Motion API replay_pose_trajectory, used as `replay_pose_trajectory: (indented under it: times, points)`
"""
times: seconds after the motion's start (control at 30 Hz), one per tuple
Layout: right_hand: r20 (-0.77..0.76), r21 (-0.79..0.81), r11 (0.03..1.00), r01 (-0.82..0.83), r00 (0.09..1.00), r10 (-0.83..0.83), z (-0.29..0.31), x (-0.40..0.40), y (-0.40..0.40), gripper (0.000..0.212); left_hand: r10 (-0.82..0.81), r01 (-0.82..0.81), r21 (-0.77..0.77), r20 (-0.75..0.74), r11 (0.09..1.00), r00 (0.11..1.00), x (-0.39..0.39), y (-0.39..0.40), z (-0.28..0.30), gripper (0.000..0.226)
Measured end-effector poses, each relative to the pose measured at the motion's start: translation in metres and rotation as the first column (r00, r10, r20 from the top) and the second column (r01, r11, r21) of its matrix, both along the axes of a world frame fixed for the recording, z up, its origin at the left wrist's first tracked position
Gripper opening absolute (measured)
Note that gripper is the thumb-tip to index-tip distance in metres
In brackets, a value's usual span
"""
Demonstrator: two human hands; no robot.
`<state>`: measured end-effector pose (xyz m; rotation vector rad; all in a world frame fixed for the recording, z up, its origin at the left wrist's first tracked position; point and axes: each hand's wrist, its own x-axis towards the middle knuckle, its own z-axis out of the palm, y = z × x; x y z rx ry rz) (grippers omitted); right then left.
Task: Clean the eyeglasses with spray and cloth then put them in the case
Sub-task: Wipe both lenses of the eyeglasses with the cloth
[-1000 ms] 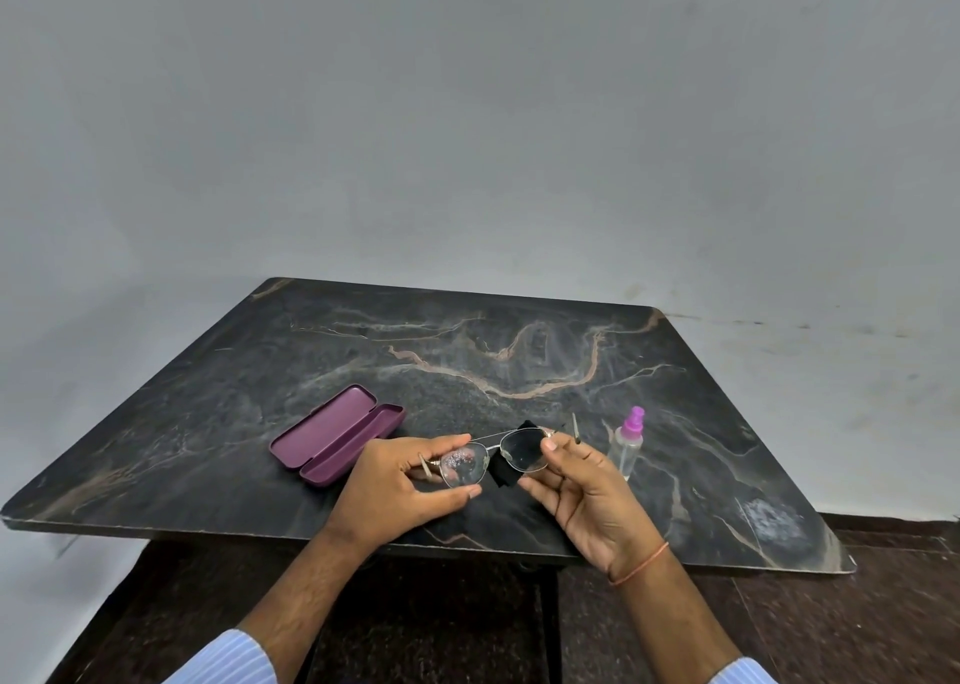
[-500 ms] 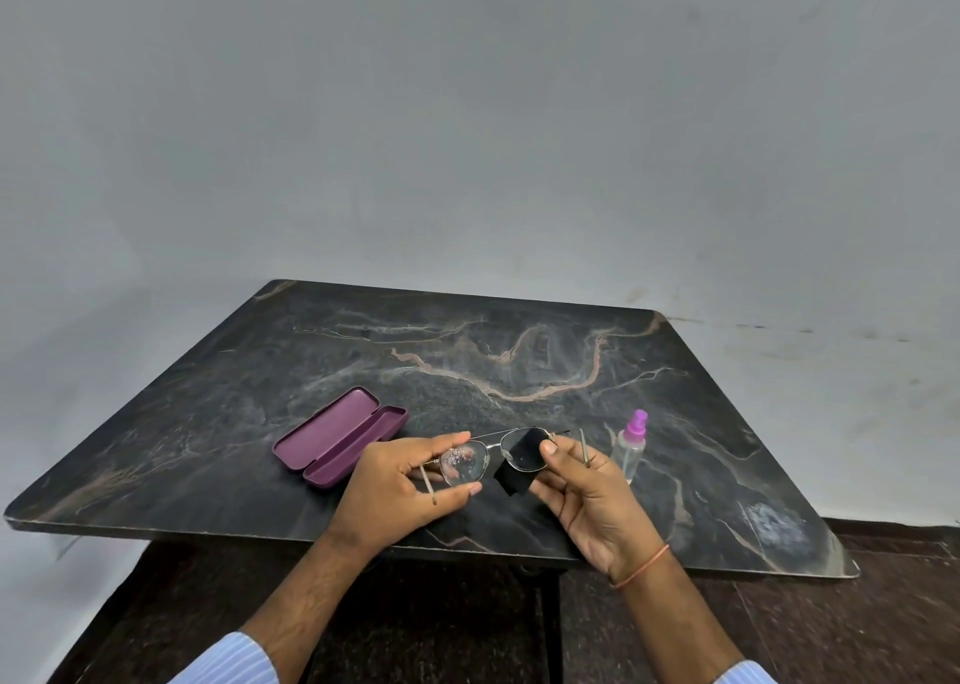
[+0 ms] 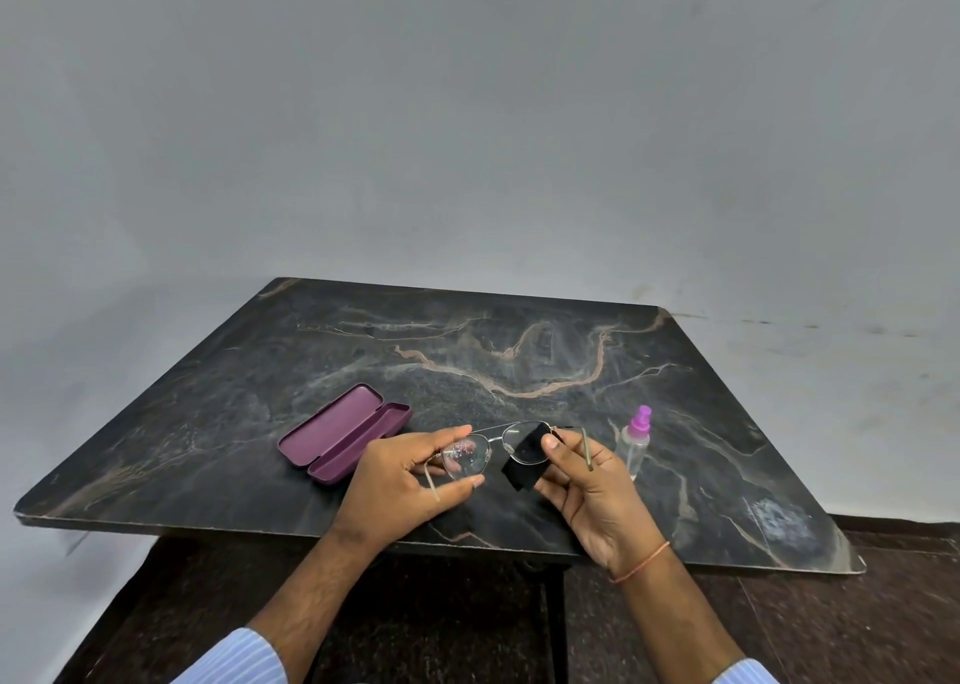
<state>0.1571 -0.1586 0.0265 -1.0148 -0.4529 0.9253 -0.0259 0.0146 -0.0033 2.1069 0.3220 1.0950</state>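
Thin metal-framed eyeglasses hang just above the near part of the table, between both hands. My left hand pinches the left lens rim between thumb and fingers; droplets show on that lens. My right hand holds a small black cloth against the right lens, thumb on top and fingers behind. A purple eyeglass case lies open on the table to the left of my hands. To the right of my right hand stands a clear spray bottle with a pink nozzle.
The dark marble table stands against a plain grey wall. Its near edge runs just under my wrists, and a dark tiled floor lies below.
My right thumb and the cloth have slid a little across the right lens. The glasses stay held in the same place, and the left hand has barely moved.
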Motion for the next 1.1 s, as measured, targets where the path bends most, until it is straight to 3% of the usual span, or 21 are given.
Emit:
replay_pose_trajectory:
  times: [0.1, 0.3, 0.57, 0.7, 0.8, 0.9, 1.0, 1.1]
  points:
    - [-0.027, 0.045, 0.997, 0.055, 0.998, -0.054, -0.001, 0.0, 0.001, 0.015, 0.002, -0.002, 0.002, -0.012, 1.0, 1.0, 0.001, 0.001, -0.002, 0.065]
    - [-0.047, -0.006, 0.997, -0.075, 0.996, 0.075, 0.002, 0.001, -0.001, 0.017, -0.003, 0.003, 0.012, -0.003, 1.0, 1.0, 0.001, -0.001, 0.002, 0.066]
    - [-0.006, 0.058, 0.992, 0.111, 0.994, -0.111, -0.005, -0.002, 0.004, 0.023, 0.02, -0.02, 0.0, -0.008, 1.0, 1.0, 0.001, -0.001, 0.0, 0.064]
    - [-0.052, 0.062, 0.998, 0.009, 0.999, -0.006, -0.004, 0.003, 0.002, 0.015, 0.021, -0.021, 0.011, -0.02, 1.0, 1.0, 0.002, -0.002, 0.001, 0.065]
    - [-0.04, 0.035, 0.998, -0.047, 0.998, 0.048, -0.005, 0.005, 0.001, 0.024, 0.019, -0.019, 0.01, -0.008, 1.0, 1.0, 0.001, -0.004, 0.004, 0.064]
    - [0.005, 0.031, 0.999, 0.01, 1.0, -0.011, -0.008, 0.004, 0.004, 0.031, 0.021, -0.021, 0.005, -0.004, 1.0, 1.0, 0.0, -0.005, 0.004, 0.064]
    - [-0.036, 0.084, 0.991, 0.106, 0.994, -0.103, -0.012, 0.006, 0.007, 0.045, 0.025, -0.025, 0.007, -0.012, 1.0, 1.0, 0.0, -0.005, 0.004, 0.064]
    - [-0.082, 0.124, 0.988, 0.093, 0.993, -0.084, -0.013, 0.008, 0.007, 0.053, 0.018, -0.017, 0.046, -0.022, 0.999, 1.0, -0.001, -0.003, 0.004, 0.063]
